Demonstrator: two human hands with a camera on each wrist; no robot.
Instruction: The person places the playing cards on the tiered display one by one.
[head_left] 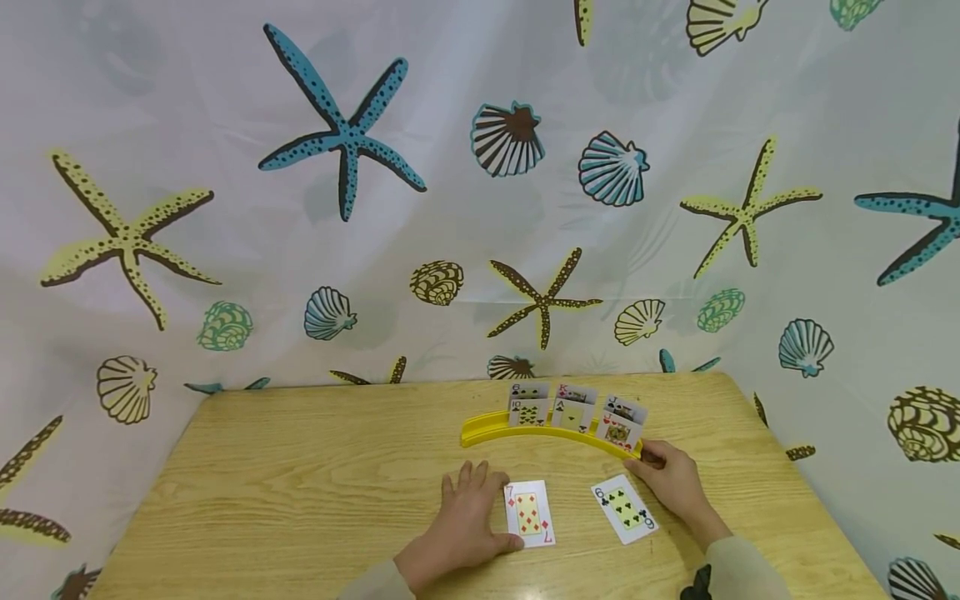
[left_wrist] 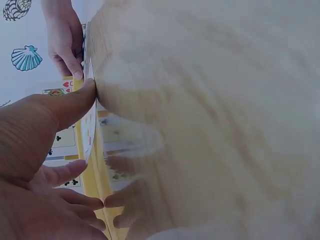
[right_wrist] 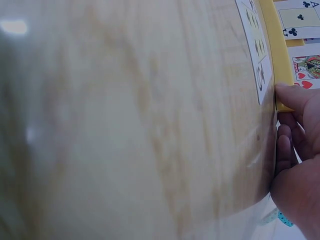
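A yellow curved card holder [head_left: 487, 427] stands on the table with playing cards upright in it, in three pairs. In front are a black ten [head_left: 528, 412], an ace of clubs [head_left: 572, 415] and a jack of hearts [head_left: 618, 432]. My right hand [head_left: 675, 479] grips the holder's right end, thumb on the front and fingers behind. A seven of diamonds [head_left: 528, 513] lies face up; my left hand [head_left: 468, 517] touches its left side, thumb at the near edge and index finger at the far corner. The other left fingers are spread. Between the hands lies a six of clubs [head_left: 625, 509].
The wooden table [head_left: 300, 467] reaches out to the left of the holder. A white cloth [head_left: 450, 217] printed with starfish and shells hangs behind the table and along its sides.
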